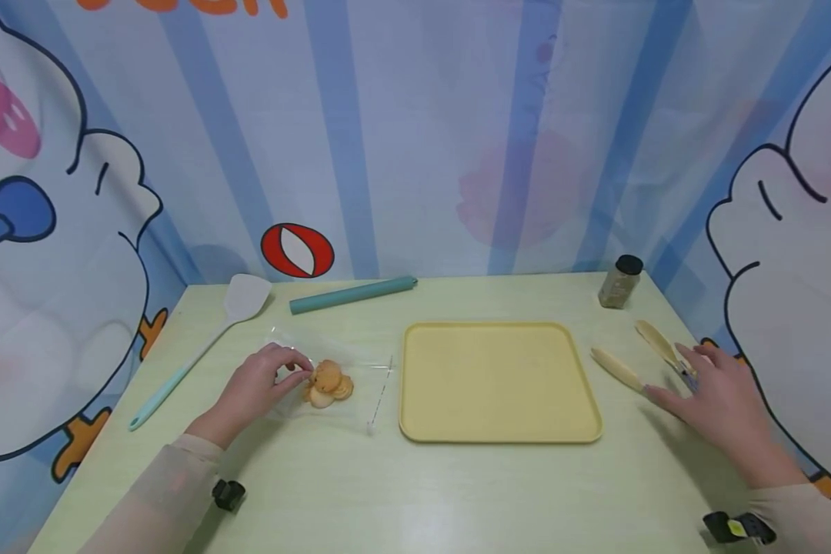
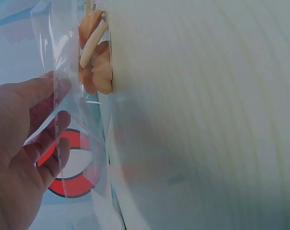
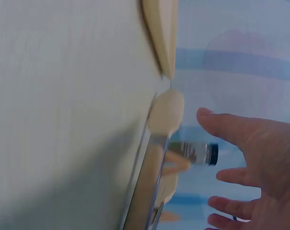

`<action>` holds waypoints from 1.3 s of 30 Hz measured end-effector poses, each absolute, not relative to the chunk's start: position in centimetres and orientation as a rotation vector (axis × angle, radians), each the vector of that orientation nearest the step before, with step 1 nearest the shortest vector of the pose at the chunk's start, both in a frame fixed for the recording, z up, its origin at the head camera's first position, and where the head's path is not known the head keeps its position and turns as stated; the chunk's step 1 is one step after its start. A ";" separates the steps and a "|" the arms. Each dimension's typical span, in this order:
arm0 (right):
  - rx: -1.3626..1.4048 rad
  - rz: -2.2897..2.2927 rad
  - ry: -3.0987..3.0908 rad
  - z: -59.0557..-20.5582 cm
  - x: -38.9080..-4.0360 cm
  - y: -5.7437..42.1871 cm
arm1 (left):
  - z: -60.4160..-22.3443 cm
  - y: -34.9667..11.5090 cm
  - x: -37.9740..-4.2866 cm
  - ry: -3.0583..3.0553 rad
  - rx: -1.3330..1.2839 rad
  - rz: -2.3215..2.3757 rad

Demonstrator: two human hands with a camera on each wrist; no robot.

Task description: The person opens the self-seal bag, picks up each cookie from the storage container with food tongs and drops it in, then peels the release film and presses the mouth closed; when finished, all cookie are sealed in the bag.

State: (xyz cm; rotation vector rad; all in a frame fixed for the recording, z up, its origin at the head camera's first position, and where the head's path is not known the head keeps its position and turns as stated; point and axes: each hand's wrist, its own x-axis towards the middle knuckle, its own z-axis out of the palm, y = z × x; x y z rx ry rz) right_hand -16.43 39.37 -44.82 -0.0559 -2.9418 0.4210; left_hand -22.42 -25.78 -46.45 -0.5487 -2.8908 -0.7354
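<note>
A clear plastic bag (image 1: 360, 388) lies on the left half of the table with several golden-brown, biscuit-like pieces (image 1: 328, 384) inside. At its left side, my left hand (image 1: 265, 378) pinches the plastic between thumb and finger; the other fingers are loosely bent in the left wrist view. On the right, a pair of tongs (image 1: 618, 368) with beige tips lies spread on the table. Over the tongs' near end hovers my right hand (image 1: 723, 400), thumb and fingers apart with nothing between them. In the right wrist view the tongs (image 3: 166, 112) appear apart from the fingers.
A yellow tray (image 1: 502, 385) occupies the table's middle. Behind the bag lies a teal rod (image 1: 353, 295); a spatula (image 1: 192, 358) with a pale blade slants along the left. A black-capped seasoning jar (image 1: 620, 283) stands at the back right. Printed curtains surround the table.
</note>
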 end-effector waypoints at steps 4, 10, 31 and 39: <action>0.080 0.456 -2.769 -44.6 -17.0 36.3 | -46.5 -25.8 -22.6 -2.884 -0.571 -0.717; 0.330 0.568 -2.712 -44.5 -18.8 31.1 | -46.7 -25.8 -22.9 -2.875 -0.586 -0.678; 0.837 0.663 -2.771 -45.3 -24.5 16.2 | -45.3 -25.0 -23.9 -2.990 -0.636 -0.558; 0.962 0.719 -2.791 -45.4 -25.9 12.7 | -43.9 -24.3 -24.4 -3.028 -0.705 -0.538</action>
